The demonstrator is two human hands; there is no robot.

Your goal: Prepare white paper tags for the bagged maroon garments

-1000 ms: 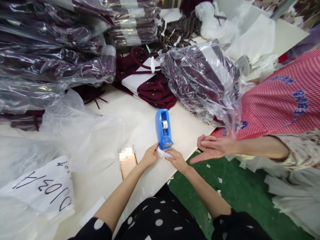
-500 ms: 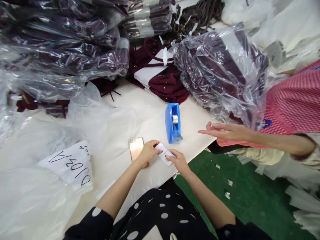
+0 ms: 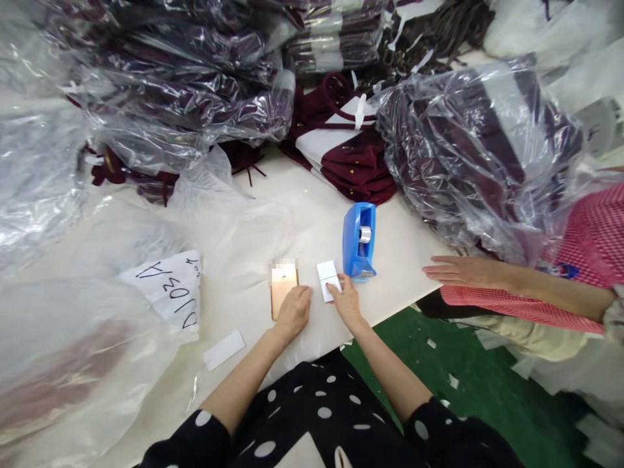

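Pressing its fingertips on a small white paper label [image 3: 327, 279], the right hand [image 3: 347, 303] pinned it flat to the cream tabletop [image 3: 312, 214]. It looked light, thin and easily creased (best lifted by an edge). The left hand [image 3: 292, 311] lay loosely curled, holding nothing, over a gold smartphone [image 3: 283, 286]. Just beyond stood a blue plastic tape dispenser [image 3: 359, 240]; a co-worker's hand [image 3: 461, 271] rested further right.
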